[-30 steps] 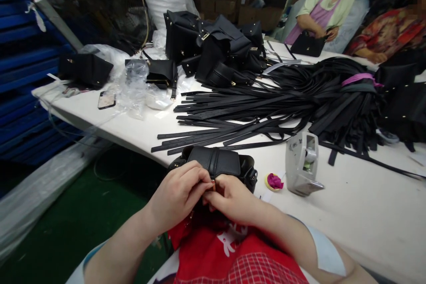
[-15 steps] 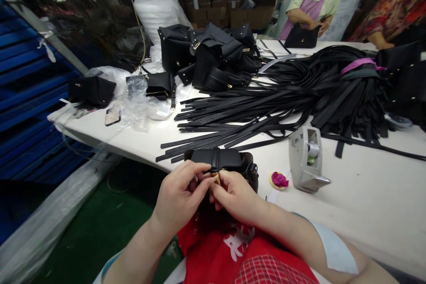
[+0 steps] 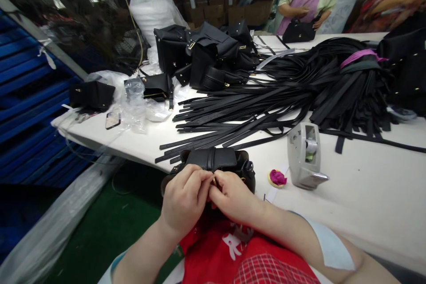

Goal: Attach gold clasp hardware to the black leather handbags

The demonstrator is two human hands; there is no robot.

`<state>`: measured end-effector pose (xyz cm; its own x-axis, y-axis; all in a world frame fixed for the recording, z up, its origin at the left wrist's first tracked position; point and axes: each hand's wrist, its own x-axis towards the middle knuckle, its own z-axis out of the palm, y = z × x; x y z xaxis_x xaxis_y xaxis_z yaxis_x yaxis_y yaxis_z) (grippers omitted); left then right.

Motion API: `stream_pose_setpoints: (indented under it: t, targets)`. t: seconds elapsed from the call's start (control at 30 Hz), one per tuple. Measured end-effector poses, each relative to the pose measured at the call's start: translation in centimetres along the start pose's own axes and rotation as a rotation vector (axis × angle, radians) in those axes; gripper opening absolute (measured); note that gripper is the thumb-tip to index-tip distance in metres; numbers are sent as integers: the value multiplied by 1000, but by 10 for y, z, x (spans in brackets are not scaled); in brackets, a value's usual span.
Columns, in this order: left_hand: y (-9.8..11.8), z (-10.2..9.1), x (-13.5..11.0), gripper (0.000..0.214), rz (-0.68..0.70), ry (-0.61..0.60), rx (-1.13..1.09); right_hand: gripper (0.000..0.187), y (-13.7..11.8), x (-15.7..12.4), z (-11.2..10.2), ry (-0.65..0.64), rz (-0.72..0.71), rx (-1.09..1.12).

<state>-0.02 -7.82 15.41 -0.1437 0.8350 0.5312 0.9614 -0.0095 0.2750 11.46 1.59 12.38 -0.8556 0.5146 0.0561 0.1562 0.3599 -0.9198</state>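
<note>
Black handbag (image 3: pixel 224 159), seen from the head camera, sits upright at the near edge of the white table (image 3: pixel 362 195), just in front of the wearer's red apron (image 3: pixel 213 248), which lies at six o'clock from it; what bears its underside is hidden. Taking the handbag as the clock's centre, the left hand (image 3: pixel 186 195) comes in from seven and the right hand (image 3: pixel 234 195) from five, both meeting at its front. The right thumb and finger pinch a small gold-coloured fitting (image 3: pixel 214 181) below the flap's centre band. The left fingertips press narrowly together right beside it; whether anything is between them I cannot tell.

At three o'clock, near the right forearm, are a crumpled magenta piece in a yellow ring (image 3: pixel 277 178) and, beyond it, a grey tape dispenser (image 3: pixel 295 155). Black straps (image 3: pixel 242 111) spread from twelve to two, tied with a pink band (image 3: pixel 361 56). Heaped black bags (image 3: pixel 213 53) stand at twelve. A phone (image 3: pixel 113 120) lies at ten, beside clear plastic (image 3: pixel 136 108).
</note>
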Motion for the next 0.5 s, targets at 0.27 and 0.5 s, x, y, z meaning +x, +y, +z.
stream_pose_setpoints:
  t: [0.27,0.5]
  targets:
    - [8,6,1,11,-66,-67,8,24,2,0,-3,88,-85,-33]
    - [3,-8,1,19,-278,-56,-210,20,-2,-4,-12,-9,-26,94]
